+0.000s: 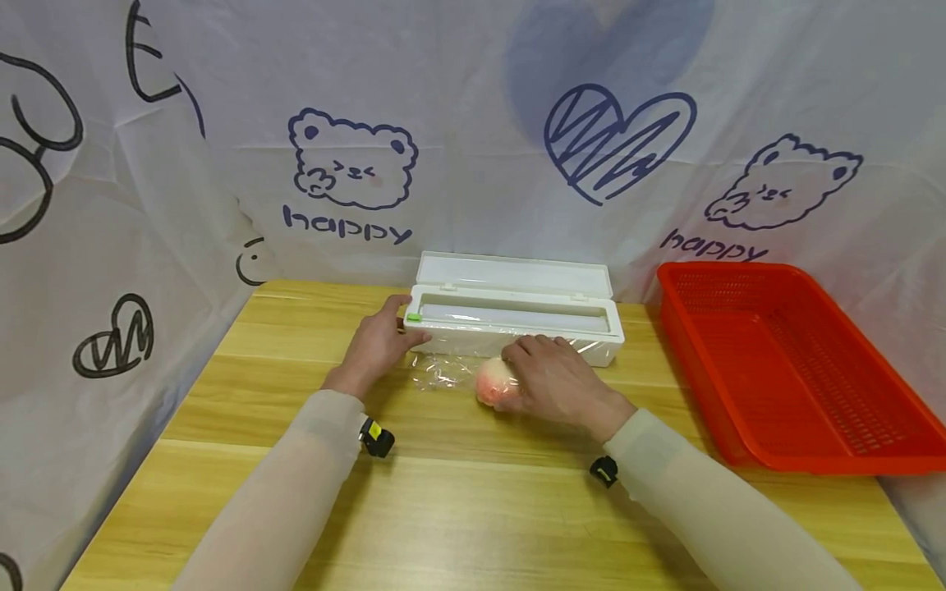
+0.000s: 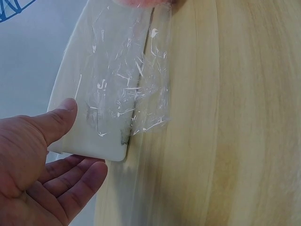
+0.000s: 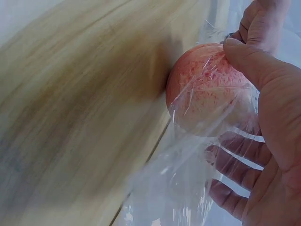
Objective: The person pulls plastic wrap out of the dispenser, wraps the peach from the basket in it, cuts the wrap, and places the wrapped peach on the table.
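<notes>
A white dispenser box (image 1: 517,335) with its lid up holds a roll of clear film (image 1: 510,315). My left hand (image 1: 375,343) grips the box's left end, thumb on the front and fingers at the end face, as the left wrist view also shows. A pink and cream peach-like ball (image 1: 495,381) is in front of the box, with clear film (image 3: 188,155) over and beside it. My right hand (image 1: 557,377) holds the ball through the film, its thumb on top. Loose film (image 2: 127,84) hangs crinkled along the box front in the left wrist view.
A red plastic basket (image 1: 746,369) stands at the right of the wooden table (image 1: 458,509). Behind the table hangs a white cloth (image 1: 473,164) with drawn bears and hearts.
</notes>
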Available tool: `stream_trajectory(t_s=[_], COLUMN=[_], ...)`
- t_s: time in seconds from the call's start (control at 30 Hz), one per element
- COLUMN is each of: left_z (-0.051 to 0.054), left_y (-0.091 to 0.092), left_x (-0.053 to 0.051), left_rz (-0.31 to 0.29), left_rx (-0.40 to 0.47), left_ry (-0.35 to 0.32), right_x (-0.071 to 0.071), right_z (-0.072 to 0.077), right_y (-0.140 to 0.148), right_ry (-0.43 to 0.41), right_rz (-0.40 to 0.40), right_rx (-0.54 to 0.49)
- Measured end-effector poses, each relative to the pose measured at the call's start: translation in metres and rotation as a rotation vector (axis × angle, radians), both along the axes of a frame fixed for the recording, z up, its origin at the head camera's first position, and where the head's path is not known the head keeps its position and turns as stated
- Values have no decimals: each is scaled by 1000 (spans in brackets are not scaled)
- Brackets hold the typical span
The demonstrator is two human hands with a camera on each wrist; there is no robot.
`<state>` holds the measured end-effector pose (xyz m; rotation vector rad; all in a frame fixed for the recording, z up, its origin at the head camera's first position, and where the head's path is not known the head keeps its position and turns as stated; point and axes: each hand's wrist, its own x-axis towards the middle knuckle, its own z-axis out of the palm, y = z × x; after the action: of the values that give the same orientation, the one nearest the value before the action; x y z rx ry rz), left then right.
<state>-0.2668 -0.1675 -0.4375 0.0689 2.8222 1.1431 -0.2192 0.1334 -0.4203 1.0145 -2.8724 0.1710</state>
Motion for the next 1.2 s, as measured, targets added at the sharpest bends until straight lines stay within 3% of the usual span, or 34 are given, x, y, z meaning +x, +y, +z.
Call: stream_trajectory(t_s=[0.5,0.73,1.2], left_z=[3,2,-1], left_y=[-1,0,1], left_x=[-1,-2,-1], left_rz=[3,3,9], left_rx=[-5,6,14], left_ry=[-4,1,3], right_x=[-3,-7,-42], right_z=[1,13,43], right_y=[-2,-9,-46], right_ry=[23,-13,-91], right_rz=[35,25,35], right_rx=[8,32,32])
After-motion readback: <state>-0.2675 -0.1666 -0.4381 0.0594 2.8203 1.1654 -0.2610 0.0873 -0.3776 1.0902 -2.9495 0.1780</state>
